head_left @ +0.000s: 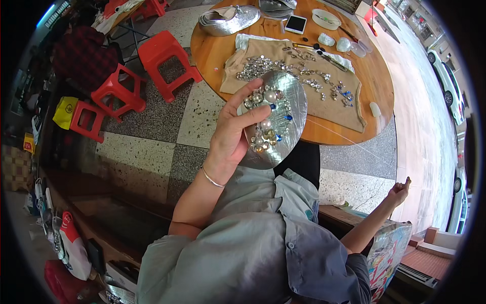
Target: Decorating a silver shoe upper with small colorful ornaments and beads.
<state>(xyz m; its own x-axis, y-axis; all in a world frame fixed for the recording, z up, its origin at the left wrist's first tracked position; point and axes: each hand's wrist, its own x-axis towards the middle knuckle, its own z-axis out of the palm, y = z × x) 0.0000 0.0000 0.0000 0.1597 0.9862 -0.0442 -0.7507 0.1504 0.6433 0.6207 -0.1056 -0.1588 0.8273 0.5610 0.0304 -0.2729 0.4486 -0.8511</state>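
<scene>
My left hand (234, 124) grips a shiny silver oval piece (296, 93), fingers behind it and thumb on its front. Pearls, clear and amber stones and a few blue ones form a beaded cluster (267, 133) on its face. Out to the far right, my right hand (399, 191) is raised with its fingers pinched together; what sits in them is too small to make out. A thin thread (349, 140) stretches from the silver piece toward that hand. Beyond the piece, loose faceted stones (258, 67) lie heaped on a tan cloth (329, 111).
The round wooden table (207, 55) bears stacked silver pieces (230, 20), a phone (295, 24), a shallow plastic dish (326, 19), thread balls (343, 45) and tweezers (331, 62). Red stools (164, 58) stand left, near a person in checked clothing (83, 55). A patterned box (390, 253) stands beside my right arm.
</scene>
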